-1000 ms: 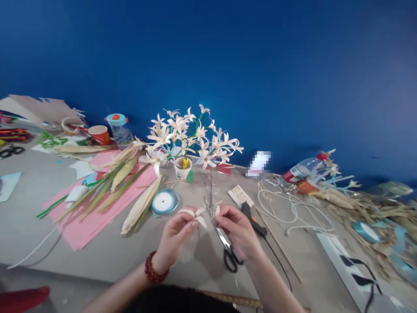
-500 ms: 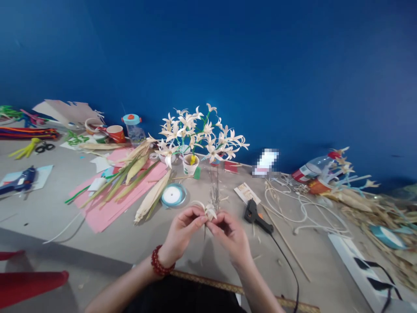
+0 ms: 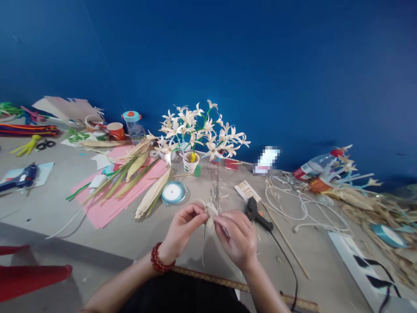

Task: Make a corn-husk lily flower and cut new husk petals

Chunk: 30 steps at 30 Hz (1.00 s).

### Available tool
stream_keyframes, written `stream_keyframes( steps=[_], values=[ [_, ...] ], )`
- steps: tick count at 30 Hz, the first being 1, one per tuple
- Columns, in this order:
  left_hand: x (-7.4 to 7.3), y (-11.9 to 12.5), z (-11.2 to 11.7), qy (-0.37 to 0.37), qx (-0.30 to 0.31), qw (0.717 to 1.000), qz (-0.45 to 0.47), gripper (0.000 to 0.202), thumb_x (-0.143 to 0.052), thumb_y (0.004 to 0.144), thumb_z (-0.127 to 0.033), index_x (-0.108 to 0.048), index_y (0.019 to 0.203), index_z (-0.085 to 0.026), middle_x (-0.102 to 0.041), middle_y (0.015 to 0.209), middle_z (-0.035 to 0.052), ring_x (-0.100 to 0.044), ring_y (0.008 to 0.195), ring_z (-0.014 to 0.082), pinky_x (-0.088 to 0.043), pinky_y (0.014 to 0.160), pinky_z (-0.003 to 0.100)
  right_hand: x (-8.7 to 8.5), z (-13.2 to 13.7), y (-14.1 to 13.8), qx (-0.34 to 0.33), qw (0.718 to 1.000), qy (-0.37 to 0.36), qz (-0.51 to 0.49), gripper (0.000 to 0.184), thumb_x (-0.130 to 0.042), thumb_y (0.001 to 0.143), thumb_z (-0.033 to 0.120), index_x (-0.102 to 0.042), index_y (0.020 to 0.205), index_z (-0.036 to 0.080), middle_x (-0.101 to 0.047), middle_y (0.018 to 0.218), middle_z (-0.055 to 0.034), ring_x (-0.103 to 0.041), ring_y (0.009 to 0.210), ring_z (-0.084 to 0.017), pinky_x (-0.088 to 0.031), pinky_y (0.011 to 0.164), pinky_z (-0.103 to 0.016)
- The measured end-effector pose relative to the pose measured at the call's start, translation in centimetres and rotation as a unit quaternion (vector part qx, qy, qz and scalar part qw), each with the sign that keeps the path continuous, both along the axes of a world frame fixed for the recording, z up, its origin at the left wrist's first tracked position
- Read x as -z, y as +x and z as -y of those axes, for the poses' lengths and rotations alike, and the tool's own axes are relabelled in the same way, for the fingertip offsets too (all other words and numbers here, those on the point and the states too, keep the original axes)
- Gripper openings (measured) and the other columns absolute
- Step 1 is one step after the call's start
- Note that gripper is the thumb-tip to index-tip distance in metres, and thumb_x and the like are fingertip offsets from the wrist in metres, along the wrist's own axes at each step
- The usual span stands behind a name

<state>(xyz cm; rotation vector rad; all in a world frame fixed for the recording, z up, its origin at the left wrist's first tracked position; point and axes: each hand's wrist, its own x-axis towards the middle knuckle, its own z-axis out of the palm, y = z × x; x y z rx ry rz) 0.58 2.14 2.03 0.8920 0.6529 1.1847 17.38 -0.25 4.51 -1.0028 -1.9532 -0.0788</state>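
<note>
Between my two hands, over the near middle of the table, is a small cream husk flower. My left hand pinches its base between thumb and fingertips; a thin strip hangs below. The fingertips of my right hand are closed on a petal at its right side. Just behind the flower lie thin grey wires. A roll of pale blue ribbon is beyond my left hand, and a black glue gun rests to the right of my right hand.
Finished cream flowers stand in cups against the blue wall. Pink paper and corn husks lie on the left. On the right are a white cord, a plastic bottle and a power strip. A blue glue gun is far left.
My right hand has turned and shifted slightly right, its fingers now on a petal at the flower's side. My left hand keeps its pinch almost in place.
</note>
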Motion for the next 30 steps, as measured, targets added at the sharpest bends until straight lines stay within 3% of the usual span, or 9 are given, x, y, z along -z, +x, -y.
stream_keyframes(
  steps=[2, 4, 7, 10, 15, 30],
  values=[
    [-0.2, -0.1, -0.2, 0.028, -0.033, 0.999, -0.028, 0.014, -0.072, 0.082, -0.025, -0.064, 0.074, -0.016, -0.056, 0.086, 0.0021, -0.053, 0.084, 0.0144, -0.042, 0.077, 0.025, 0.2, 0.2, 0.0, -0.002, 0.992, -0.067, -0.109, 0.020, -0.061, 0.085, 0.006, -0.065, 0.095, 0.023, -0.064, 0.082, -0.0047, -0.061, 0.076, -0.020, -0.050, 0.069, -0.034],
    [-0.2, -0.2, -0.4, 0.062, -0.059, 0.994, -0.066, 0.015, -0.070, 0.083, -0.024, -0.062, 0.073, -0.016, -0.055, 0.085, 0.0021, -0.052, 0.083, 0.0144, -0.041, 0.076, 0.025, 0.1, 0.3, -0.1, -0.007, 0.966, -0.136, -0.219, 0.015, -0.061, 0.087, 0.009, -0.065, 0.091, 0.023, -0.060, 0.086, -0.0046, -0.061, 0.081, -0.020, -0.050, 0.070, -0.033],
    [-0.2, -0.2, -0.4, 0.107, -0.067, 0.984, -0.128, 0.016, -0.065, 0.086, -0.023, -0.060, 0.073, -0.016, -0.054, 0.079, 0.0012, -0.051, 0.079, 0.0138, -0.040, 0.076, 0.026, -0.4, 0.3, -0.4, -0.024, 0.940, -0.181, -0.288, 0.010, -0.064, 0.087, 0.014, -0.066, 0.087, 0.023, -0.057, 0.097, -0.0051, -0.059, 0.092, -0.020, -0.049, 0.079, -0.034],
    [-0.2, -0.2, -0.3, 0.117, -0.051, 0.977, -0.172, 0.018, -0.063, 0.088, -0.025, -0.059, 0.074, -0.016, -0.054, 0.074, 0.0007, -0.050, 0.073, 0.0133, -0.040, 0.071, 0.025, -0.9, -0.2, -0.8, -0.029, 0.941, -0.187, -0.280, 0.008, -0.066, 0.085, 0.016, -0.068, 0.086, 0.024, -0.056, 0.103, -0.0050, -0.056, 0.099, -0.021, -0.046, 0.087, -0.037],
    [-0.5, -0.2, -0.1, 0.092, -0.036, 0.976, -0.195, 0.017, -0.064, 0.086, -0.027, -0.060, 0.075, -0.015, -0.058, 0.072, 0.0014, -0.050, 0.070, 0.0135, -0.041, 0.068, 0.025, -1.2, -1.2, -1.1, -0.012, 0.956, -0.182, -0.231, 0.006, -0.067, 0.085, 0.017, -0.069, 0.085, 0.023, -0.055, 0.104, -0.0052, -0.055, 0.100, -0.022, -0.043, 0.088, -0.038],
    [-0.3, 0.1, -0.1, 0.052, -0.025, 0.985, -0.163, 0.016, -0.065, 0.084, -0.027, -0.060, 0.075, -0.015, -0.058, 0.070, 0.0008, -0.052, 0.067, 0.0128, -0.042, 0.066, 0.024, -0.5, -1.6, -1.7, 0.033, 0.968, -0.132, -0.212, 0.007, -0.068, 0.084, 0.016, -0.068, 0.084, 0.023, -0.055, 0.104, -0.0048, -0.054, 0.099, -0.022, -0.045, 0.085, -0.040]
  ],
)
